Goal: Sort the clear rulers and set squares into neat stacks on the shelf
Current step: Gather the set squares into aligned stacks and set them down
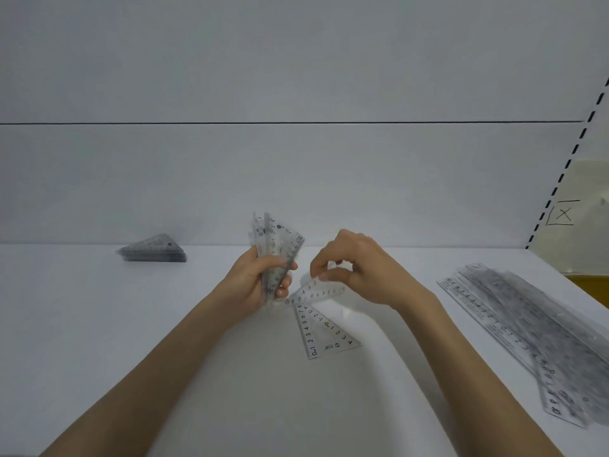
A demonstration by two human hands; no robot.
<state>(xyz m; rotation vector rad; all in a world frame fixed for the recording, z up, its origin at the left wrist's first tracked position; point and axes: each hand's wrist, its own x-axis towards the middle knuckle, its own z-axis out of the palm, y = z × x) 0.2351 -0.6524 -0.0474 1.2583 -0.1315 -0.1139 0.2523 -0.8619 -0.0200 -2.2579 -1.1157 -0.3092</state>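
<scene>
My left hand (253, 282) grips a bundle of clear set squares (275, 245) upright above the white shelf (99, 324). My right hand (356, 268) pinches the upper corner of another clear set square (314, 293), lifted at one end just right of the bundle. Below it a further clear set square (324, 331) lies flat on the shelf. A neat stack of set squares (153, 250) sits at the back left. A stack of long clear rulers (534, 331) lies along the right side.
The shelf's white back panel (296, 179) rises behind the stacks. At the far right stands a slotted upright (566, 169), with a yellowish surface (590, 282) beyond the shelf edge.
</scene>
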